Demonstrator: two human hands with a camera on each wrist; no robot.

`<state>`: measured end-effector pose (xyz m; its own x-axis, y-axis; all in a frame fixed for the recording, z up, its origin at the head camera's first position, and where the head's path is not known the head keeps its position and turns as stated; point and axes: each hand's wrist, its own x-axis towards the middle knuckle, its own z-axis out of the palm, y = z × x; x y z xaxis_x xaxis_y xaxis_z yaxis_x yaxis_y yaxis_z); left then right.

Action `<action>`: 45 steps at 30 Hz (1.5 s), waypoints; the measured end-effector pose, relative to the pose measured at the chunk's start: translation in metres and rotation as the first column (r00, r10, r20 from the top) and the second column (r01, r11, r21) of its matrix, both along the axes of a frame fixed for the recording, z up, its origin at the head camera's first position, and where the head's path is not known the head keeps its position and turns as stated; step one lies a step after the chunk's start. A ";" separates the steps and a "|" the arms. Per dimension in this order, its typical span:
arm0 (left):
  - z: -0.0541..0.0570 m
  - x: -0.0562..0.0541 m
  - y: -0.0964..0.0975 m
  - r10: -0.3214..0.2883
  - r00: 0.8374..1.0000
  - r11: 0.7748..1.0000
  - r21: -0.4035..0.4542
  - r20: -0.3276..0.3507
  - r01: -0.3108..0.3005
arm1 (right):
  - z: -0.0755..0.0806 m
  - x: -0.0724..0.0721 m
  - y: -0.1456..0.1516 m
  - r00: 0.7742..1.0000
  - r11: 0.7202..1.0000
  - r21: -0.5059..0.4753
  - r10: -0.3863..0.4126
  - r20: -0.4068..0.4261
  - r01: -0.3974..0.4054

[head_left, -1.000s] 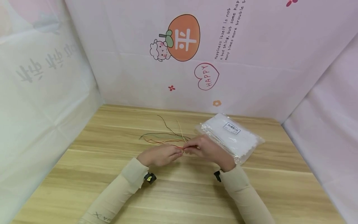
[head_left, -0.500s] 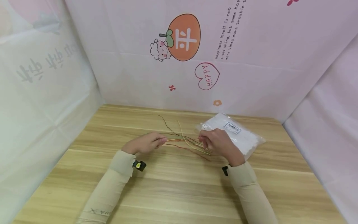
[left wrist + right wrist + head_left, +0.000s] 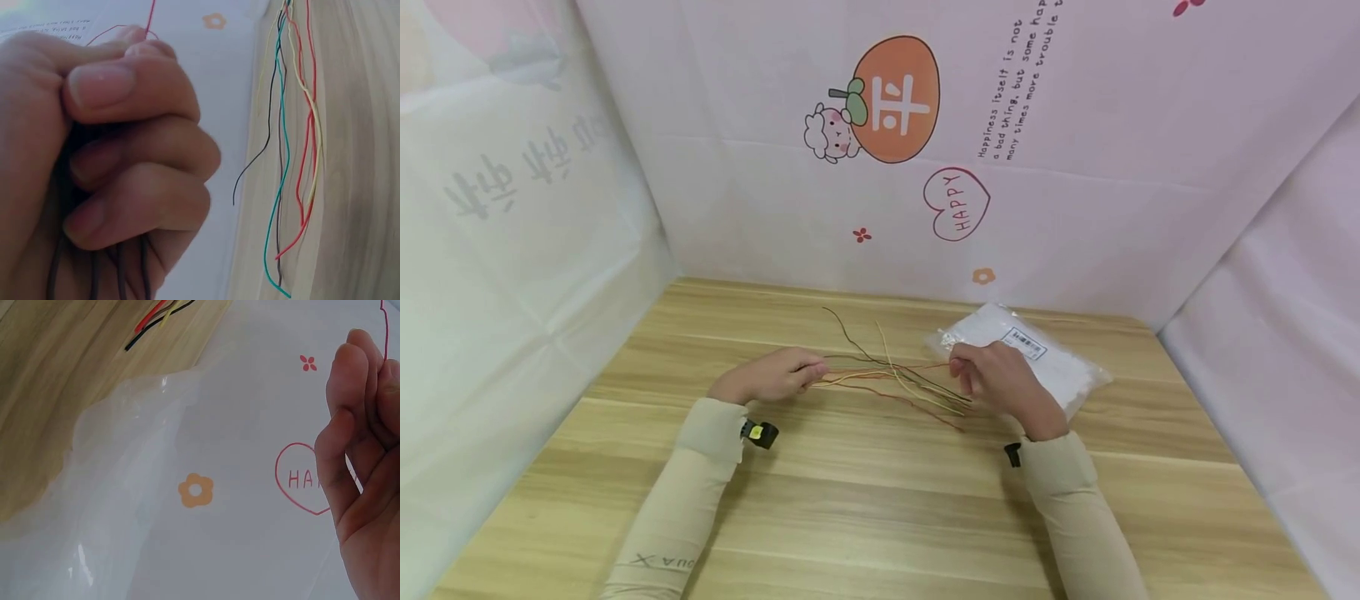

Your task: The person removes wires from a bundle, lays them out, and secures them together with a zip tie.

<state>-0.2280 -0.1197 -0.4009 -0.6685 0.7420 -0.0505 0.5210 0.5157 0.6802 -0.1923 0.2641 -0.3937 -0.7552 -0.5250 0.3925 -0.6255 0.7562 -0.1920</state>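
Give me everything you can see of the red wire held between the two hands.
The red wire is very thin and looks flexible; its material is hard to tell. The left hand and right hand each pinch it, and it appears to run nearly straight between them. The right wrist view shows a small kink. A thin red loop shows behind the left fingertips, possibly the same wire.

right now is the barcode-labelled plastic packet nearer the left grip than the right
No, the head view shows the plastic packet partly behind the right grip, apart from the left grip.
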 end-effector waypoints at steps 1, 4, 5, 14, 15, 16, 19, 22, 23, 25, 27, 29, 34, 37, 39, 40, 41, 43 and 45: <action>0.001 0.000 -0.001 -0.012 1.000 1.000 -0.001 -0.004 0.012 | 0.000 -0.001 0.001 1.000 1.000 0.002 -0.011 0.011 0.011; 0.002 0.000 -0.001 -0.045 0.999 0.999 0.005 0.027 0.045 | -0.002 -0.003 0.005 0.999 1.000 -0.003 -0.031 0.041 0.031; 0.002 0.000 -0.002 -0.055 0.998 0.998 0.009 0.038 0.055 | -0.002 -0.003 0.007 0.998 0.999 -0.007 -0.031 0.049 0.031; 0.005 0.003 -0.005 -0.092 0.989 0.996 0.022 0.114 0.090 | -0.007 -0.007 0.021 0.994 0.997 -0.039 -0.063 0.092 0.067; 0.006 0.004 -0.005 -0.095 0.988 0.995 0.021 0.118 0.093 | -0.008 -0.007 0.022 0.992 0.996 -0.038 -0.071 0.107 0.076; 0.007 0.005 -0.006 -0.094 0.988 0.995 0.022 0.124 0.092 | -0.009 -0.008 0.024 0.989 0.996 -0.038 -0.079 0.122 0.084; 0.006 0.005 -0.006 -0.058 0.986 0.998 0.024 0.154 0.055 | -0.010 -0.009 0.026 0.982 0.995 -0.035 -0.086 0.168 0.093; 0.005 0.005 -0.007 -0.006 0.986 0.999 0.036 0.169 0.000 | -0.010 -0.010 0.025 0.977 0.995 -0.034 -0.089 0.194 0.097; 0.005 0.005 -0.006 0.008 0.986 0.999 0.044 0.167 -0.016 | -0.009 -0.010 0.025 0.976 0.995 -0.031 -0.090 0.197 0.098; 0.004 0.004 -0.006 0.030 0.990 0.998 0.054 0.138 -0.038 | -0.009 -0.010 0.024 0.975 0.995 -0.017 -0.094 0.200 0.099; 0.003 0.001 -0.005 0.038 0.997 0.997 0.058 0.073 -0.042 | -0.009 -0.010 0.022 0.977 0.995 -0.001 -0.096 0.192 0.098; 0.000 -0.002 -0.006 0.048 0.999 0.998 0.041 -0.001 -0.048 | -0.009 -0.010 0.021 0.978 0.995 0.018 -0.096 0.183 0.095; -0.009 -0.008 -0.007 0.059 0.984 0.997 -0.034 -0.171 -0.066 | -0.011 -0.010 0.017 0.977 0.996 0.046 -0.086 0.196 0.079; -0.011 -0.009 -0.007 0.056 0.971 0.996 -0.060 -0.231 -0.071 | -0.013 -0.011 0.017 0.974 0.996 0.050 -0.080 0.212 0.071; -0.011 -0.009 -0.007 0.054 0.965 0.995 -0.066 -0.256 -0.074 | -0.014 -0.011 0.018 0.973 0.997 0.045 -0.075 0.218 0.067; -0.011 -0.009 -0.007 0.054 0.962 0.995 -0.069 -0.268 -0.075 | -0.015 -0.012 0.018 0.974 0.997 0.044 -0.070 0.218 0.061; -0.010 -0.009 -0.007 0.052 0.959 0.995 -0.070 -0.278 -0.074 | -0.015 -0.012 0.019 0.974 0.997 0.044 -0.064 0.216 0.056; -0.010 -0.009 -0.007 0.043 0.954 0.995 -0.074 -0.296 -0.068 | -0.017 -0.012 0.020 0.973 0.998 0.047 -0.061 0.221 0.052; -0.011 -0.010 -0.006 0.028 0.948 0.995 -0.084 -0.317 -0.057 | -0.018 -0.012 0.021 0.972 0.997 0.056 -0.064 0.227 0.053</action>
